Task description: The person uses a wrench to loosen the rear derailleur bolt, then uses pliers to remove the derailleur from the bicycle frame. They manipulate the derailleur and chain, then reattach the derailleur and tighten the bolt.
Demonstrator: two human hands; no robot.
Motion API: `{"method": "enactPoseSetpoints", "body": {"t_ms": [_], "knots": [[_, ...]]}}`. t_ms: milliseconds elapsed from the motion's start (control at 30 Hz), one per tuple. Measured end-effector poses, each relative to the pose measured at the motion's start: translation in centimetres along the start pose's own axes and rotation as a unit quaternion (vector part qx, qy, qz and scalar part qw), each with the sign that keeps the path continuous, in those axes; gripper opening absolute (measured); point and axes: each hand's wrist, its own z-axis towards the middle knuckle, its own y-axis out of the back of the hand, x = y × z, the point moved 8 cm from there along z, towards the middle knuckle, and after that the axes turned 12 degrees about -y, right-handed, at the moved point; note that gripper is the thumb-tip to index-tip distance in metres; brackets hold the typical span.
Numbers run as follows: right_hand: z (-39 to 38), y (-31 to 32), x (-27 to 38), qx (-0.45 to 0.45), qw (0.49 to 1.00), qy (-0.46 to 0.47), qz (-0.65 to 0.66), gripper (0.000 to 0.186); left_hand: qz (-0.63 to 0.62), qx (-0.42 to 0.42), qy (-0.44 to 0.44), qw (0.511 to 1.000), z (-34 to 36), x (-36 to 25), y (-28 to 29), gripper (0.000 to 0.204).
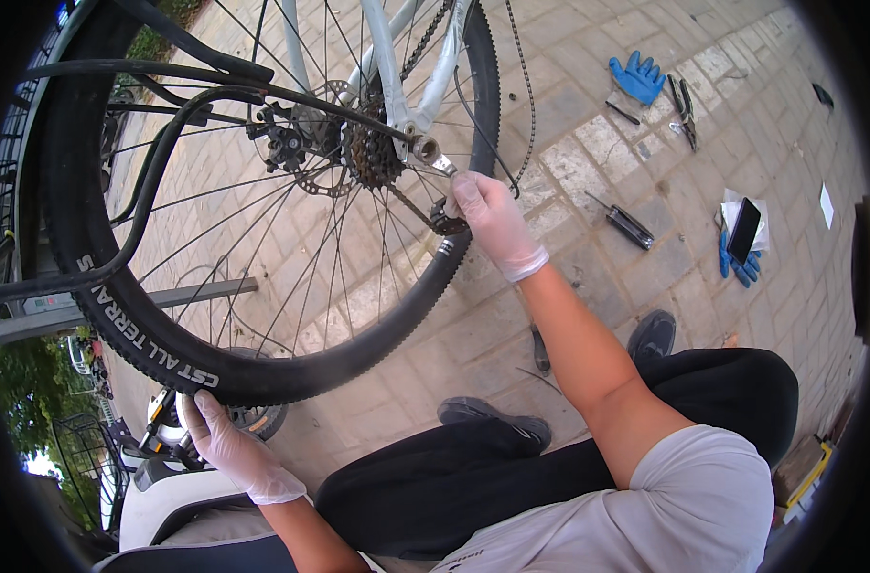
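My right hand (492, 218), in a clear thin glove, is closed round a silver wrench (442, 164). The wrench's head is at the rear axle end, beside the frame's dropout; most of its handle is hidden in my fist. Just below that hand is the rear derailleur (444, 218). My left hand (232, 449), gloved likewise, grips the edge of the black bicycle tyre (377, 371) with thumb and fingertips. The wheel carries a rusty cassette (370, 153) and a brake disc (320, 181). A chain (530, 95) hangs loose behind the tyre.
On the paving lie a blue glove (637, 78), pliers (683, 113), a dark-handled screwdriver-like tool (630, 227), and a phone (743, 231) on white paper over another blue glove (726, 256). Black tubing (158, 181) crosses the wheel at left. My shoes (497, 420) are close below.
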Motion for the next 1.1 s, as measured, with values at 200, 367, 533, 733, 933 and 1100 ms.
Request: {"method": "enactPoseSetpoints", "body": {"t_ms": [200, 367, 533, 733, 933, 1100], "knots": [[1.7, 0.6, 0.5, 0.106, 0.994, 0.025, -0.016, 0.046, 0.000, 0.013, -0.002, 1.000, 0.0, 0.1, 0.2, 0.044], [2.7, 1.2, 0.9, 0.117, 0.991, 0.026, -0.052, 0.044, 0.014, 0.013, 0.007, 1.000, -0.1, 0.1, 0.2, 0.046], [2.7, 1.5, 1.4, 0.088, 0.992, 0.037, -0.076, 0.043, 0.020, 0.013, 0.000, 1.000, 0.0, 0.0, 0.2, 0.046], [2.7, 1.9, 0.4, 0.098, 0.990, -0.006, -0.101, 0.046, 0.013, 0.007, 0.005, 1.000, 0.1, 0.0, 0.1, 0.045], [1.3, 1.4, -1.2, 0.001, 1.000, -0.025, -0.018, 0.056, 0.013, 0.013, 0.010, 1.000, -0.1, -0.3, -0.1, 0.045], [-2.2, -3.3, -2.7, -0.070, 0.973, -0.140, 0.172, 0.056, -0.001, 0.023, 0.001, 1.000, -0.1, -0.4, -0.1, 0.044]]}}
